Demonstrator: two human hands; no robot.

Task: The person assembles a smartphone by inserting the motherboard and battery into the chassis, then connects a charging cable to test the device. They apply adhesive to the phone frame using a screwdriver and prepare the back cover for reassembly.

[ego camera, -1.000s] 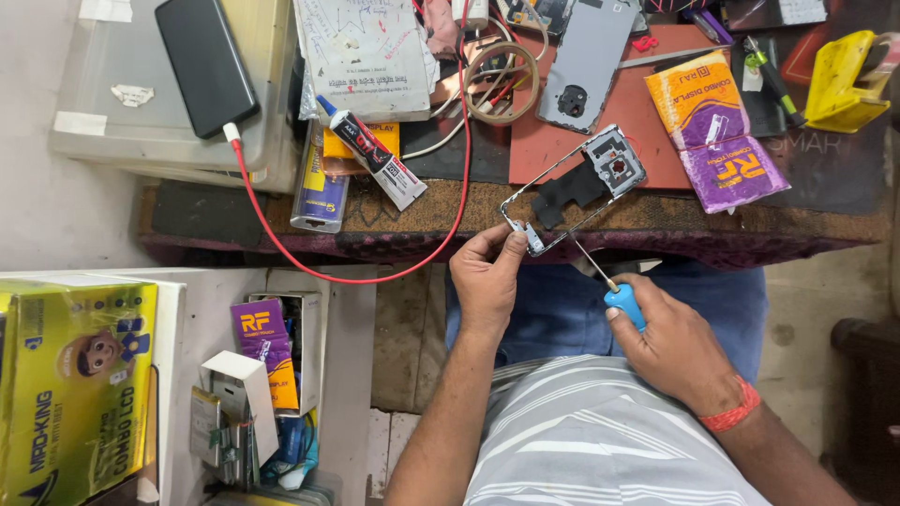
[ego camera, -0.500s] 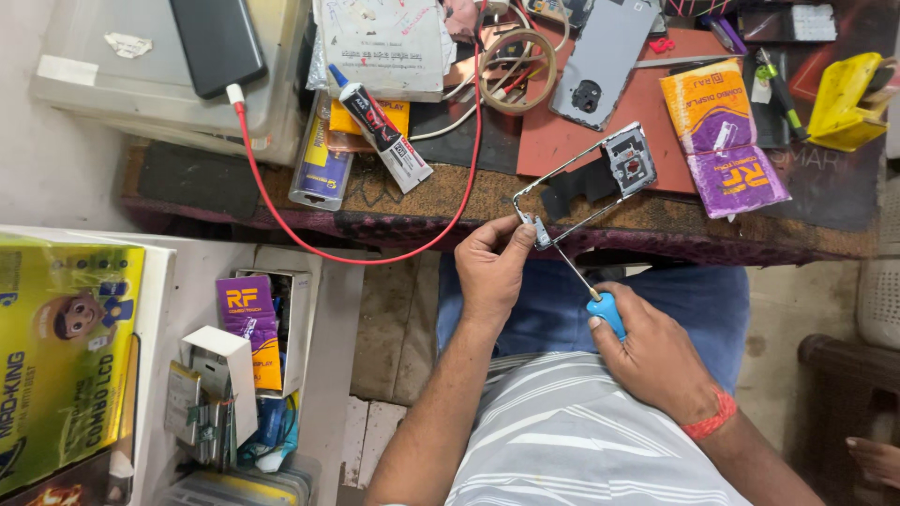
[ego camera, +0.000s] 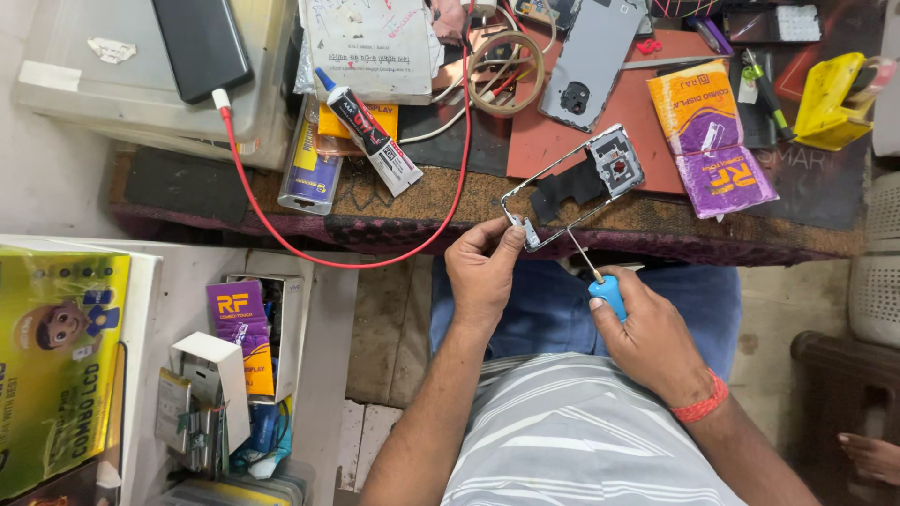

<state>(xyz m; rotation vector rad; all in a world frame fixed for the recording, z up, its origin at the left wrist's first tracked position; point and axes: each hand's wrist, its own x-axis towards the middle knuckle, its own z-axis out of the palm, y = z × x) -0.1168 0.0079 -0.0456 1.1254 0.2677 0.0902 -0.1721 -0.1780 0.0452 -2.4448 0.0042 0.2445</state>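
Note:
My left hand (ego camera: 483, 270) pinches the near corner of a thin silver phone frame (ego camera: 600, 169) that rests on the workbench edge, with a black flex piece inside it. My right hand (ego camera: 652, 333) grips a screwdriver with a blue handle (ego camera: 607, 293); its thin metal shaft points up at the frame corner beside my left fingers. Both hands sit just below the bench edge, over my lap.
On the bench lie a grey phone back cover (ego camera: 589, 66), a glue tube (ego camera: 370, 131), a red cable (ego camera: 281, 230), a tape roll (ego camera: 504, 73), orange and purple packets (ego camera: 712, 141), a yellow holder (ego camera: 832, 98) and a dark phone (ego camera: 202, 47). Boxes (ego camera: 56, 365) stand at lower left.
The view has shifted slightly. My hands keep their hold on the frame and the screwdriver, and the screwdriver tip stays at the frame's near corner.

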